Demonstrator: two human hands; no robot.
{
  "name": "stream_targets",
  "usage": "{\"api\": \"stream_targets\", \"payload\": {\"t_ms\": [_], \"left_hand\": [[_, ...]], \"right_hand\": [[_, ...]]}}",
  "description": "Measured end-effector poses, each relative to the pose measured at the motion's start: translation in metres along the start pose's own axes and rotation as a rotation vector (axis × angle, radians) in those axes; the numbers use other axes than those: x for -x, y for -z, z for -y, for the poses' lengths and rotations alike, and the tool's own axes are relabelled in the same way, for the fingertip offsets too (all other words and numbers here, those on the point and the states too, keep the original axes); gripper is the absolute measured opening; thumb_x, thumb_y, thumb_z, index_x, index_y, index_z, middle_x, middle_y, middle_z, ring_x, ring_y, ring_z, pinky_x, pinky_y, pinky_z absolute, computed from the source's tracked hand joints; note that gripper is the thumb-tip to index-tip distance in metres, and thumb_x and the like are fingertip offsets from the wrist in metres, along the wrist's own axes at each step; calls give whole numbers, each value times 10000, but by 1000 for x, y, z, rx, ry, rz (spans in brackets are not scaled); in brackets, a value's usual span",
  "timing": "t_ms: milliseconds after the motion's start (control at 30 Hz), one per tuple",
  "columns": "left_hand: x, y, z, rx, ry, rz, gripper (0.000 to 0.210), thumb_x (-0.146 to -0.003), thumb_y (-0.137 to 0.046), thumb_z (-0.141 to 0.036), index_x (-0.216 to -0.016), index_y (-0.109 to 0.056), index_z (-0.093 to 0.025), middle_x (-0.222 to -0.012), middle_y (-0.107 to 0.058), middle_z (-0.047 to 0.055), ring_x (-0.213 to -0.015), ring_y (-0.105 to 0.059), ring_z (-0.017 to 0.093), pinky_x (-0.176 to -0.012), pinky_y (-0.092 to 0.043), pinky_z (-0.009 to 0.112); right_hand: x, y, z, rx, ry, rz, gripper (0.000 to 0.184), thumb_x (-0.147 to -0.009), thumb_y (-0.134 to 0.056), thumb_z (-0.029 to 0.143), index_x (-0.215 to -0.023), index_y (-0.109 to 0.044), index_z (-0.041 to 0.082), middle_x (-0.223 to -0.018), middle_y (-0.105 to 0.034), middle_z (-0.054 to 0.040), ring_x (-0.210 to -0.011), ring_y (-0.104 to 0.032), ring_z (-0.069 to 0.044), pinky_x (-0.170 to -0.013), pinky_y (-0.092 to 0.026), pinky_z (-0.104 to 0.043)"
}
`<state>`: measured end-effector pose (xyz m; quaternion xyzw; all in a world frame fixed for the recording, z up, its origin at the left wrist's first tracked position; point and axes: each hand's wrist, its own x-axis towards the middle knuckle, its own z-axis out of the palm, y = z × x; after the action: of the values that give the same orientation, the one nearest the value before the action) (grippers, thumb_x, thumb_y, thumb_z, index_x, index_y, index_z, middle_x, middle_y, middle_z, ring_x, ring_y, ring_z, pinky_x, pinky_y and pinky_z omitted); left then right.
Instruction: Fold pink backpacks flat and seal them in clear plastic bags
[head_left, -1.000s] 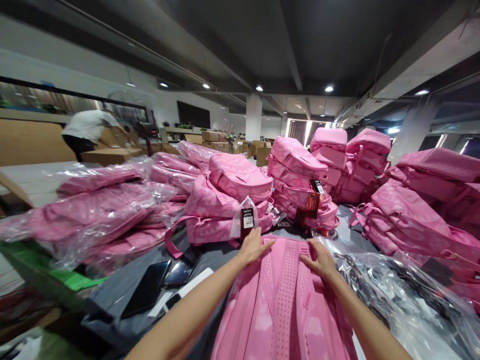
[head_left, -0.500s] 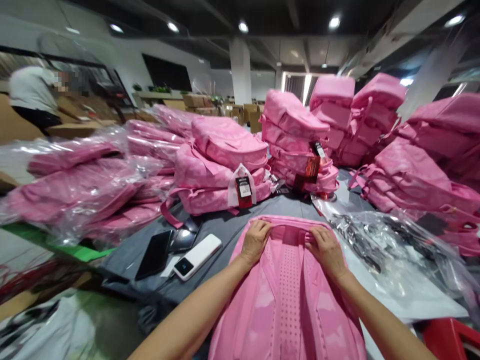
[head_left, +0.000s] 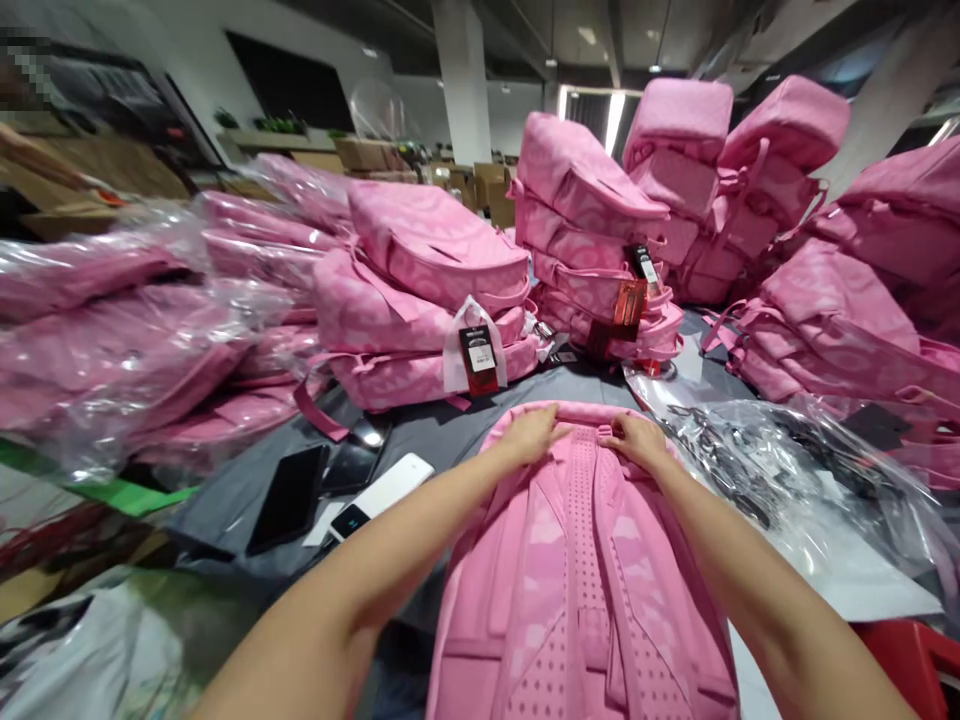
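Note:
A pink camouflage backpack (head_left: pixel 517 610) lies in front of me with its dotted back panel and shoulder straps facing up. My left hand (head_left: pixel 531 436) is closed on the top left edge of this backpack, its fingers partly tucked under the rim. At the top right, my right hand (head_left: pixel 636 441) pinches the upper end of a shoulder strap (head_left: pixel 604 490). Beyond the backpack stands a pile of similar backpacks (head_left: pixel 427 255), with a black and red hang tag (head_left: pixel 478 358) on its front.
Left of my arm lie a black phone (head_left: pixel 288 498) and a white power bank (head_left: pixel 391 490). Plastic-wrapped backpacks (head_left: pixel 142 350) are heaped at the left. A clear plastic bag (head_left: pixel 795 490) of dark items lies right. More backpack stacks (head_left: pixel 585 235) stand behind. A red object (head_left: pixel 907 660) sits lower right.
The view has tipped down and drawn nearer. My hands have shifted inward along the backpack's top, and more of its back panel shows.

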<state>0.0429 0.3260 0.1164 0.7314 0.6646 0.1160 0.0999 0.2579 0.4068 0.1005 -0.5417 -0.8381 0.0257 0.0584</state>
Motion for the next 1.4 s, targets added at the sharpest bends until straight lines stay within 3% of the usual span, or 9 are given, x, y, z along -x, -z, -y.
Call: {"api": "stream_targets", "payload": {"t_ms": [233,367,533,700,800,900,1133,1300,1400], "left_hand": [[39,-29,-39,132,33,280,1007,-790,-489,-877,-1606,-307,-317,-1708,-148,176,-1563,30,454,-1212,-29,690],[33,-28,-26,124,70,206,896,-848,-491,-800,-1600,-308,-348,-1716,-130,144,-1569,43,421,-1218,-13,678],[40,-41,-10,130,100,44,810,-890,-519,-736,-1573,-388,-320,-1700,-214,151,-1574,-4,420,-1230,-42,665],[45,-69,2,107,-28,-157,646,-935,-566,-610,-1533,-443,-399,-1709,-221,82,-1575,-116,405,-1238,-85,662],[29,-73,8,70,-122,-84,583,-947,-524,-644,-1495,-480,-451,-1681,-308,62,-1554,-167,434,-1204,-66,730],[7,-66,9,27,-129,-20,587,-942,-518,-666,-1485,-498,-445,-1641,-384,71,-1548,-175,446,-1189,-57,751],[1,-62,2,-22,-100,-101,555,-974,-515,-563,-1491,-515,-360,-1610,-424,85,-1542,-213,393,-1232,-64,672],[0,-63,4,80,-82,-131,541,-994,-485,-459,-1470,-522,-205,-1520,-514,151,-1498,-299,380,-1239,-77,653],[1,-53,5,176,-106,-116,443,-1028,-356,-291,-1387,-577,-157,-1444,-574,162,-1457,-367,344,-1243,-104,631]], "right_hand": [[8,-20,34,101,-65,-160,424,-1017,-528,449,-1199,-633,81,-1153,-675,-251,-1104,-611,-364,-913,-439,-443],[4,5,21,83,91,-130,255,-992,-558,268,-1218,-657,202,-1233,-679,-145,-1136,-614,-277,-947,-452,-360],[-22,36,-8,66,117,-79,563,-885,-651,153,-1430,-531,228,-1445,-563,-126,-1267,-566,-254,-977,-449,-322],[-81,19,-9,87,89,133,533,-613,-925,228,-1099,-708,202,-1087,-731,-74,-1032,-687,-267,-772,-480,-267],[-109,8,-4,112,70,201,530,-456,-981,183,-916,-718,198,-989,-743,-59,-979,-703,-280,-734,-478,-263],[-112,7,0,123,35,165,543,-539,-951,177,-1022,-703,179,-1066,-732,-112,-1030,-693,-306,-807,-500,-310],[15,27,27,31,140,21,454,-956,-563,164,-1408,-524,162,-1523,-478,-188,-1437,-415,-293,-1168,-339,-481],[148,46,87,-171,763,-301,336,-1025,-453,224,-1339,-572,235,-1382,-608,-112,-1332,-490,-251,-1190,-275,-547],[163,34,112,-73,699,-201,245,-1023,-475,275,-1164,-650,177,-1205,-677,-142,-1163,-557,-289,-1065,-368,-525]]}}
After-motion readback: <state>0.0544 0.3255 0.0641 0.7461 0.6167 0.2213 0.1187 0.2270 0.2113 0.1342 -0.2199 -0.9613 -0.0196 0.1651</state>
